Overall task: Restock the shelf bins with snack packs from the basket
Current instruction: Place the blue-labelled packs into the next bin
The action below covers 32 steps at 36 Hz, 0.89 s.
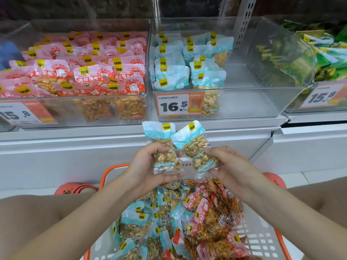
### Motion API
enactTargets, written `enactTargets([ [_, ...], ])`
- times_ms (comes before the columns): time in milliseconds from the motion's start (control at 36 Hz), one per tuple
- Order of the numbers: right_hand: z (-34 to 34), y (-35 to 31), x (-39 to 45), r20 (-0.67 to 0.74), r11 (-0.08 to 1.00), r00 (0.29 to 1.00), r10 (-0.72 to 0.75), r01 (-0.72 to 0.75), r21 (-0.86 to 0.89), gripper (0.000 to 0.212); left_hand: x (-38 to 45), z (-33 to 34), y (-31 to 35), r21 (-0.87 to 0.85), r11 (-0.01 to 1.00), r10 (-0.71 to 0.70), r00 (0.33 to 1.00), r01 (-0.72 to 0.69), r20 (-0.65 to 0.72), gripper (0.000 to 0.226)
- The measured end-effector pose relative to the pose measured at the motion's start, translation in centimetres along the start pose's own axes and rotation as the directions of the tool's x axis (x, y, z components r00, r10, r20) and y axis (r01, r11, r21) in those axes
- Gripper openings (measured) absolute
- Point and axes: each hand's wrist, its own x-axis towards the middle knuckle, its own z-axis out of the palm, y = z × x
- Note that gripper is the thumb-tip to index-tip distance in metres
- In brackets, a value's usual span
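Note:
My left hand (pixel 148 166) grips a blue-topped peanut pack (pixel 163 147), held upright above the basket. My right hand (pixel 230 166) pinches a second blue-topped pack (pixel 195 145), tilted to the right and touching the first. Both packs hang just below the middle clear bin (pixel 253 102), which holds blue packs on its left side and is bare on its right. Under my arms, the orange-rimmed white basket (pixel 262 239) holds several blue packs (pixel 135 222) on the left and red packs (pixel 212 216) on the right.
The left clear bin (pixel 56 113) is full of red-and-pink peanut packs. A right bin (pixel 300 68) holds green packs. Price tags read 16.5 (pixel 180 105) and 15.8 (pixel 323 96). A white shelf ledge (pixel 75 137) runs below the bins.

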Motion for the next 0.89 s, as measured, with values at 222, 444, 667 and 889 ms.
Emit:
enactTargets([
  [222, 1.2, -0.2, -1.2, -0.111, 0.808, 0.845, -0.524, 0.451, -0.378, 0.022, 0.0, -0.1, -0.3, 0.014, 0.999, -0.046, 0.994, 0.045, 0.095, 0.041],
  [444, 3.7, 0.3, -2.6, 0.110, 0.501, 0.643, -0.758, 0.682, -0.533, 0.021, -0.4, 0.4, -1.1, -0.083, 0.993, -0.061, 0.973, 0.081, 0.224, 0.056],
  [667, 3.4, 0.1, -1.1, -0.077, 0.787, 0.822, -0.565, 0.508, -0.352, 0.022, 0.2, -0.2, -0.1, 0.008, 0.995, 0.099, 0.966, -0.104, 0.240, 0.031],
  [889, 3.1, 1.2, -0.6, -0.049, 0.911, 0.921, -0.385, 0.371, -0.180, 0.028, 0.3, -0.4, -1.2, 0.296, 0.919, 0.293, 0.954, -0.261, -0.068, 0.013],
])
